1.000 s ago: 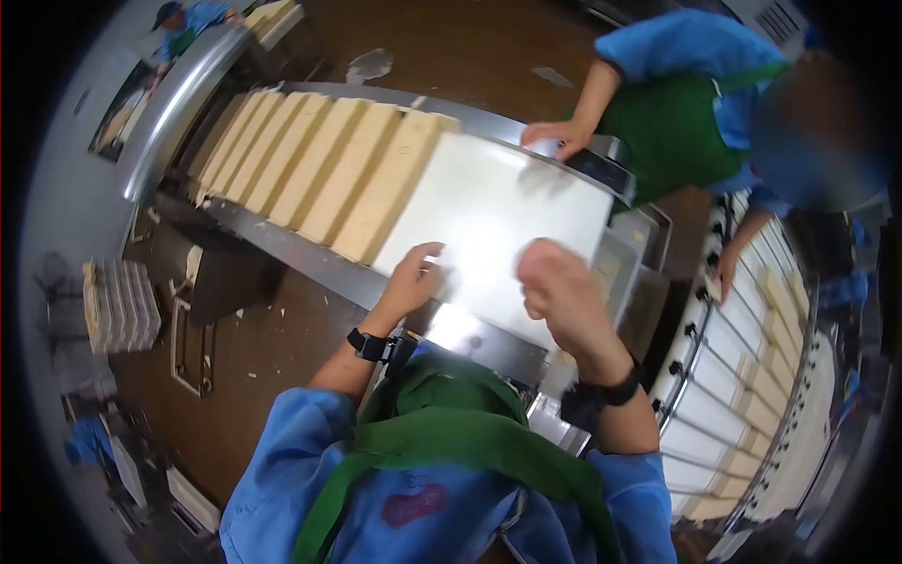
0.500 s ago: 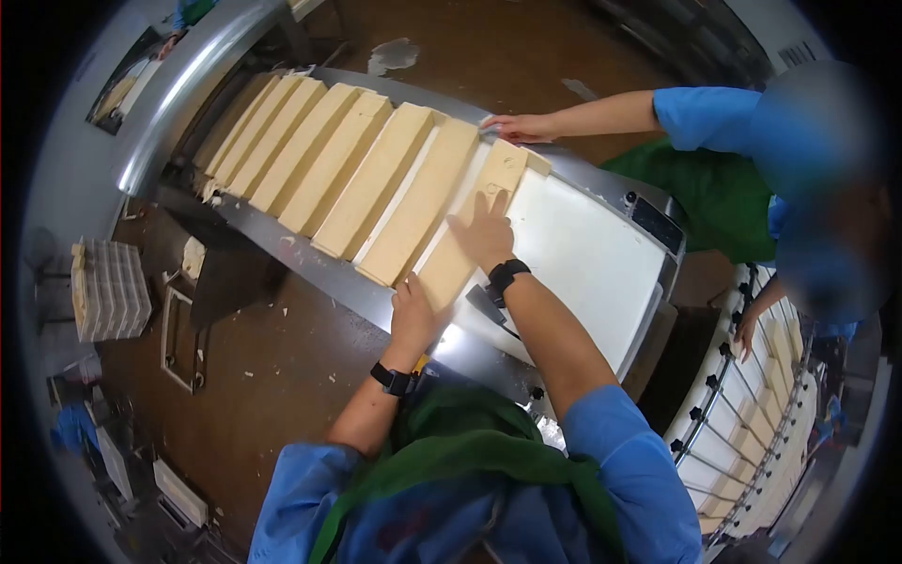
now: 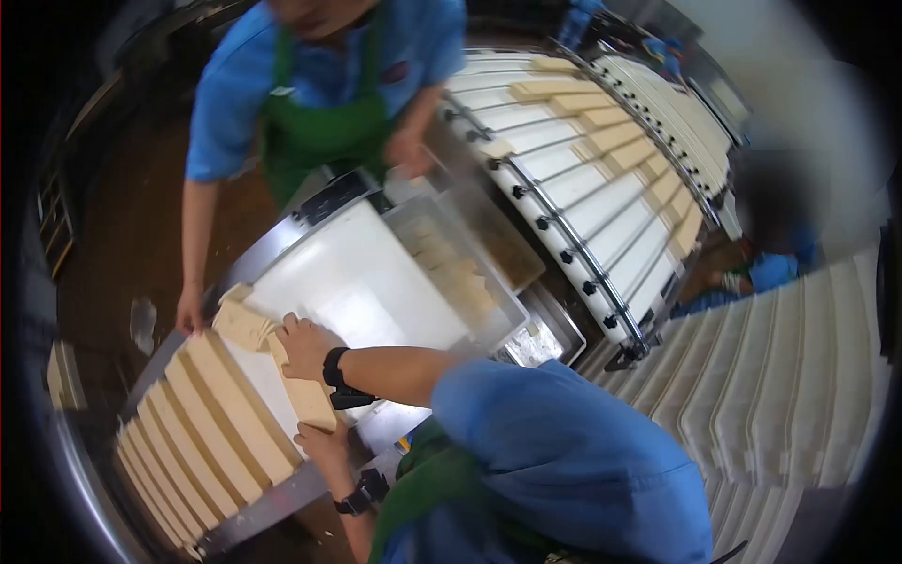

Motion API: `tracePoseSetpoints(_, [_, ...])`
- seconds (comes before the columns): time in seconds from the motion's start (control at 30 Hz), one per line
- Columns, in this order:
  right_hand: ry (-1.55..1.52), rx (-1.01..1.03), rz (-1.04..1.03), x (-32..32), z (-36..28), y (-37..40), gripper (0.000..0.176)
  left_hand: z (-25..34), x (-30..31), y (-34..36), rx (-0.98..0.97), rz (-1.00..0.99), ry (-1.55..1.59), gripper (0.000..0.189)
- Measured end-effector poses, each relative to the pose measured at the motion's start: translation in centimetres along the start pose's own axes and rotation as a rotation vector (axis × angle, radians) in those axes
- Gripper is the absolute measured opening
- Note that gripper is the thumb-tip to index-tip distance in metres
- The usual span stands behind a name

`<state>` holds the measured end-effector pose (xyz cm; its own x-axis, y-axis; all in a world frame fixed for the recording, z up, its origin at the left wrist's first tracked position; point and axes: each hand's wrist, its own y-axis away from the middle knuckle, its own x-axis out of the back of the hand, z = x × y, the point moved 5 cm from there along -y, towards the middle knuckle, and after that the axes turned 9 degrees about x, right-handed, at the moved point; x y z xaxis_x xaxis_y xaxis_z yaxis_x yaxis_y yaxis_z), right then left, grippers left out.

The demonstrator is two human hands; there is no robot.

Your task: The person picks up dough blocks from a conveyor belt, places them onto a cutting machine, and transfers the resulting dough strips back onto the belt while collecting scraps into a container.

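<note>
A pale yellow, dough-like strip (image 3: 312,402) lies at the edge of the white board (image 3: 329,273), beside a row of similar thick strips (image 3: 216,385). My right hand (image 3: 308,350) is over its middle, fingers curled across it. At its near end, my left hand (image 3: 326,453) has its fingers closed round the edge. The strip's far end (image 3: 244,324) looks bent and piled up. Across the table a co-worker's hand (image 3: 190,313) is close to the ends of the row.
A clear bin (image 3: 507,315) with pale pieces stands by the board. Beyond it, a white conveyor (image 3: 554,132) with rods and black knobs carries more strips. Stacked whitish ridged trays (image 3: 742,376) are on the right. The co-worker in a green apron (image 3: 319,127) stands opposite.
My view has swung to the right. My right hand has gone from lying spread on the strip to curling over it. The strip's far end now looks bent.
</note>
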<state>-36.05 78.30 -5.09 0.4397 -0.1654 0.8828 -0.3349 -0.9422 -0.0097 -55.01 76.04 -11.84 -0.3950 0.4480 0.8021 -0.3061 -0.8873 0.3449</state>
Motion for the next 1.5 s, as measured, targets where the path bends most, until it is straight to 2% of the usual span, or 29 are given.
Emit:
tracePoseSetpoints(0.1, [0.034, -0.177, 0.067, 1.7, 5.0, 2.0, 0.06, 2.9, -1.4, 0.6, -0.182, -0.093, 0.02, 0.086])
tracePoseSetpoints(0.13, [0.002, -0.285, 0.003, 2.3, 6.9, 2.8, 0.07, 4.0, -2.0, 0.7, -0.204, -0.096, 0.009, 0.086])
tracePoseSetpoints(0.2, [0.102, -0.33, 0.214, 2.9, 8.7, 4.1, 0.077, 6.8, -3.0, 2.1, -0.361, -0.15, 0.098, 0.089])
tracePoseSetpoints(0.23, [0.095, -0.351, 0.226, 2.4, 9.2, 4.0, 0.077, 7.9, -3.9, 2.7, -0.368, -0.179, 0.074, 0.089])
tracePoseSetpoints(0.33, [-0.204, -0.418, 0.118, 2.9, 10.5, 4.0, 0.095, 9.5, -7.2, 1.9, -0.441, -0.182, -0.012, 0.087])
tracePoseSetpoints(0.37, [-0.218, -0.471, 0.139, 3.5, 11.3, 4.3, 0.095, 9.6, -8.2, 1.7, -0.3, -0.139, -0.03, 0.082])
tracePoseSetpoints(0.43, [-0.244, -0.541, 0.18, 5.7, 13.2, 5.8, 0.095, 13.2, -8.1, 3.7, -0.353, -0.096, 0.019, 0.082])
tracePoseSetpoints(0.5, [-0.506, -0.693, 0.332, 9.6, 16.3, 10.3, 0.093, 17.1, -8.2, 6.0, -0.402, -0.06, 0.073, 0.082])
tracePoseSetpoints(0.57, [-0.47, -0.723, 0.618, 13.9, 20.6, 15.7, 0.086, 23.0, -8.5, 9.3, -0.64, -0.041, 0.135, 0.083])
tracePoseSetpoints(0.6, [-0.451, -0.655, 0.825, 17.0, 22.3, 19.3, 0.075, 25.8, -9.2, 10.7, -0.655, -0.051, 0.132, 0.083])
tracePoseSetpoints(0.63, [-0.391, -0.575, 1.02, 19.1, 24.5, 22.7, 0.066, 29.2, -10.0, 12.6, -0.785, -0.095, 0.135, 0.083])
tracePoseSetpoints(0.7, [-0.411, -0.699, 1.046, 24.3, 27.7, 30.7, 0.062, 35.3, -11.8, 17.5, -1.008, -0.185, 0.131, 0.08])
tracePoseSetpoints(0.77, [-0.33, -0.941, 1.138, 28.0, 30.8, 38.9, 0.066, 40.3, -13.8, 23.5, -1.203, -0.252, 0.084, 0.075])
tracePoseSetpoints(0.8, [-0.056, -0.868, 1.088, 26.5, 36.6, 43.3, 0.065, 42.5, -15.0, 26.8, -1.299, -0.27, 0.045, 0.072])
tracePoseSetpoints(0.83, [-0.171, -0.983, 1.277, 28.9, 36.3, 47.6, 0.061, 44.3, -17.0, 29.6, -1.391, -0.346, 0.006, 0.074])
tracePoseSetpoints(0.87, [-0.053, -1.112, 1.191, 29.4, 38.5, 52.2, 0.069, 45.4, -19.1, 32.3, -1.48, -0.424, -0.036, 0.077])
tracePoseSetpoints(0.93, [-0.295, -1.298, 1.1, 31.8, 39.8, 59.3, 0.07, 46.5, -22.5, 37.5, -1.659, -0.584, 0.002, 0.068])
tracePoseSetpoints(0.97, [-0.202, -1.312, 1.023, 32.2, 40.8, 62.2, 0.069, 47.0, -24.0, 39.4, -1.648, -0.582, 0.004, 0.068])
tracePoseSetpoints(1.0, [-0.109, -1.32, 0.942, 32.1, 42.1, 64.9, 0.069, 47.2, -25.8, 41.7, -1.655, -0.696, -0.033, 0.065])
tracePoseSetpoints(1.03, [-0.109, -1.312, 0.925, 32.0, 43.8, 67.3, 0.069, 47.3, -27.5, 43.5, -1.654, -0.81, -0.07, 0.063])
tracePoseSetpoints(1.07, [-0.158, -1.268, 0.859, 31.7, 45.6, 69.2, 0.069, 47.5, -29.0, 44.6, -1.64, -0.805, -0.065, 0.063])
tracePoseSetpoints(1.13, [-0.211, -1.216, 0.783, 31.5, 49.3, 72.0, 0.068, 47.2, -31.9, 46.7, -1.505, -1.116, 0.008, 0.059])
tracePoseSetpoints(1.23, [-0.387, -1.049, 0.6, 31.8, 53.1, 72.6, 0.066, 47.9, -37.0, 48.1, -1.399, -1.145, 0.039, 0.06])
tracePoseSetpoints(1.3, [-0.057, -1.213, 0.613, 33.5, 53.4, 73.2, 0.068, 49.1, -40.9, 48.3, -1.338, -1.185, 0.084, 0.061])
tracePoseSetpoints(1.33, [-0.063, -1.202, 0.607, 33.3, 54.1, 73.6, 0.068, 50.5, -42.2, 48.7, -1.372, -1.191, 0.099, 0.063])
tracePoseSetpoints(1.4, [0.138, -1.11, 0.864, 34.1, 54.6, 74.6, 0.068, 53.2, -43.6, 49.1, -1.394, -1.188, 0.111, 0.065])
tracePoseSetpoints(1.43, [-0.041, -1.093, 0.978, 34.8, 54.1, 74.6, 0.066, 54.8, -43.2, 49.7, -1.457, -1.257, 0.109, 0.067])
tracePoseSetpoints(1.47, [-0.05, -1.077, 0.971, 34.6, 54.2, 74.6, 0.066, 56.0, -42.5, 50.2, -1.519, -1.323, 0.107, 0.069])
tracePoseSetpoints(1.5, [-0.051, -1.063, 1.015, 34.5, 54.2, 74.9, 0.065, 56.4, -42.7, 50.1, -1.464, -1.36, -0.005, 0.071])
